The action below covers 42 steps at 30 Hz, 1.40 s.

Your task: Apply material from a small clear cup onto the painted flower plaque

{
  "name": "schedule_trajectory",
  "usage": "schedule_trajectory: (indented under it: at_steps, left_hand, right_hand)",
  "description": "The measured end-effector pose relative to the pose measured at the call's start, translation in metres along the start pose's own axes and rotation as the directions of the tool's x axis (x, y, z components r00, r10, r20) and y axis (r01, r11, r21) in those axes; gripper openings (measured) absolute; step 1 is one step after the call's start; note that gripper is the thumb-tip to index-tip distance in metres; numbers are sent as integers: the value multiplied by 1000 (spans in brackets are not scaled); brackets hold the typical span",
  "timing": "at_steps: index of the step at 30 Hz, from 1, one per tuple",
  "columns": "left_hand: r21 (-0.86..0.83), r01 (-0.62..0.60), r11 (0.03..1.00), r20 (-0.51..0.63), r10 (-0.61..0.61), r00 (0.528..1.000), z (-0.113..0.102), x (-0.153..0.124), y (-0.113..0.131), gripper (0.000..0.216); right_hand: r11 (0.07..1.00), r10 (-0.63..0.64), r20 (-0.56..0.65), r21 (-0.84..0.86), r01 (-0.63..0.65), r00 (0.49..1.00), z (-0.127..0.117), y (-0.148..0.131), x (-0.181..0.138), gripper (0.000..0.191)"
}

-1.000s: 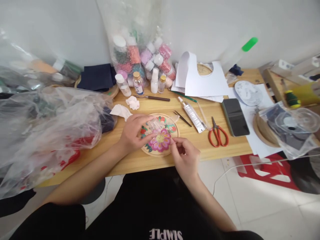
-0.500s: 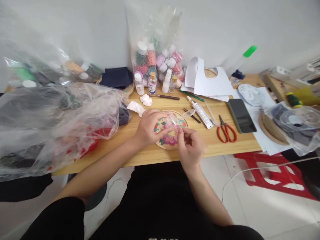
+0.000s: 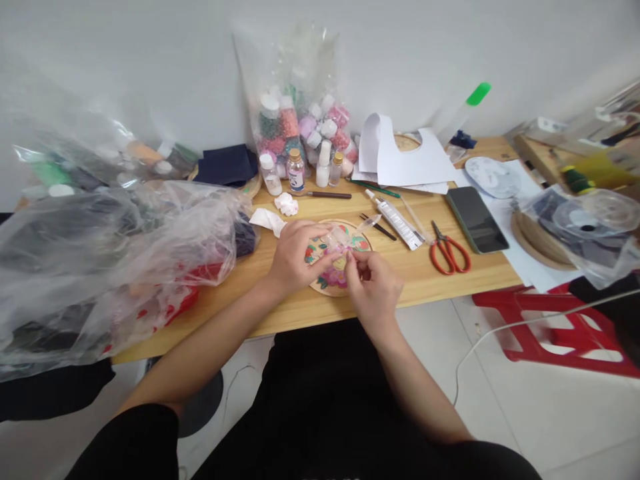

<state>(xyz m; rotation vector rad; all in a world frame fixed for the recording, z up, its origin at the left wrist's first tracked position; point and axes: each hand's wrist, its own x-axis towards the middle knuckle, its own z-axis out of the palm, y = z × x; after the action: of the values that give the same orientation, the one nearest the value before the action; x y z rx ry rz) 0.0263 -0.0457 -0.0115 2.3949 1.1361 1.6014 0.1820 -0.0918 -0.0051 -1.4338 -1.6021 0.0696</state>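
Note:
On the table lies a round floral disc (image 3: 332, 283) with a pink flower, green leaves and red spots, partly covered by my hands. Above it, my left hand (image 3: 296, 255) is closed on a small clear plastic piece (image 3: 338, 236), fingers along its far side and thumb in front. My right hand (image 3: 374, 285) is in a pinch at the near right end of that plastic, fingertips pressed together and the other fingers curled. Whatever sits between the right fingertips is too small to make out. Just right of the disc are black tweezers (image 3: 384, 231).
Orange-handled scissors (image 3: 450, 255), a glue tube (image 3: 396, 219) and a phone (image 3: 478, 219) lie on the right. Small bottles (image 3: 296, 175) stand at the back before a bag of coloured jars (image 3: 280, 127). A large plastic bag (image 3: 125, 247) covers the left side.
The camera view has shifted slightly. My right hand has moved a little left, closer to my left hand. The clear plastic stays in my left hand above the disc.

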Motion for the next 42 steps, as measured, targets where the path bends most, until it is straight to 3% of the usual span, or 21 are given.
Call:
schedule_trajectory:
  at_steps: [6,19,31,42]
  left_hand:
    - [-23,-1,1000,-4,1,1000,2,-2,-2,34]
    - [-16,73,997,87,-72,994,1,-1,-7,34]
    - [17,136,991,102,-137,985,-1,0,-8,29]
    - [-2,180,984,140,-178,974,-1,-2,-11,33]
  right_hand:
    - [992,83,78,94,-90,994,1,2,1,17]
    - [968,186,110,153,-201,976,-14,4,-3,14]
    - [991,105,211,-99,-86,972,-25,26,-7,18]
    - [989,89,261,-137,-54,961,-25,30,-10,21]
